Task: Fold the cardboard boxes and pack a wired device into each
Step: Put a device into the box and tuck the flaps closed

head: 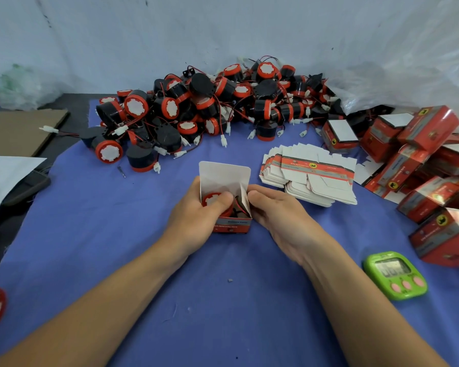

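Cardboard box (232, 225) stands open near the centre of the tabletop (223, 308), lid flap (224, 172) upright. Left hand (196, 211) grips its left wall, thumb pressing the wired horn (210, 199) down to seat it. Right hand (276, 207) pinches the right side flap (245, 201), so the opening is clear.

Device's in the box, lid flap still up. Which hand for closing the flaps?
Right, probably. The right hand pinches the side flap of the box, while the left hand grips the box and its thumb presses the device down.
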`<state>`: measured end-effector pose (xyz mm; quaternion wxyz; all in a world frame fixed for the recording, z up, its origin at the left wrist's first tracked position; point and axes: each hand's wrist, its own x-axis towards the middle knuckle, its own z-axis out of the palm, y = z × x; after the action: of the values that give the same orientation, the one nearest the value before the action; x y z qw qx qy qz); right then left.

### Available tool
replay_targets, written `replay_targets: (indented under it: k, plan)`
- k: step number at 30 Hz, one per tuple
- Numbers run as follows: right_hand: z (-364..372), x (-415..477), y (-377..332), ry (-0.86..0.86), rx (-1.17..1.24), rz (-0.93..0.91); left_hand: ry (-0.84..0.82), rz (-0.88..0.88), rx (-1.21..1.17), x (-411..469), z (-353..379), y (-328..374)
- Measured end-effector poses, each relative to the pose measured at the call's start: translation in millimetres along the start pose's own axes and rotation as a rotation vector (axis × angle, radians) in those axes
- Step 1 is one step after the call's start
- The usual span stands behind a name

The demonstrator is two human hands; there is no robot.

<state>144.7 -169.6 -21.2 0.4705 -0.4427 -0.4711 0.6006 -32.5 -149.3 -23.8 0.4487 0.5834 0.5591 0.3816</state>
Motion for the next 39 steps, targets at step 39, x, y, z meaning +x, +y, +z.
replay_targets:
  k: [39]
  plan:
    - [14.5, -7.1, -6.7, 0.143, -0.77, -0.149, -0.075, 0.064, -0.048, -3.3, -9.5, -3.3]
